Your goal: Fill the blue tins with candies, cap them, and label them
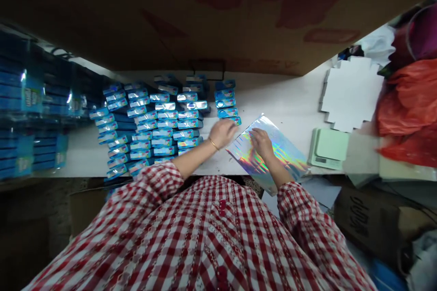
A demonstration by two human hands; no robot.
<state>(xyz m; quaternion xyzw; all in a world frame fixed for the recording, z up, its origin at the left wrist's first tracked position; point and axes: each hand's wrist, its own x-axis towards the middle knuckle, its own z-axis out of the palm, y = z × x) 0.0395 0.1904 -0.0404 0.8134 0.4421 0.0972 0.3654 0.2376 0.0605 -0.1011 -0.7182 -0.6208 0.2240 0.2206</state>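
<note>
A shiny holographic sheet (283, 145) lies slantwise on the white table, its lower corner past the front edge. My right hand (262, 143) rests over the sheet's left part, fingers bent; whether it pinches anything is too small to tell. Beside the sheet's left corner is my left hand (222, 132), closed near a small blue box (235, 120); what it grips, if anything, is hidden. That box is the nearest of a short column of blue boxes (225, 103). Further left, several rows of similar blue boxes (165, 123) cover the table.
A large cardboard box (239, 32) stands along the back. Wrapped blue packs (30, 100) are piled at the far left. At right are a pale green scale (329, 145), stacked white cut card (353, 93) and red plastic bags (409, 104). The white table's (273, 93) front edge is near my body.
</note>
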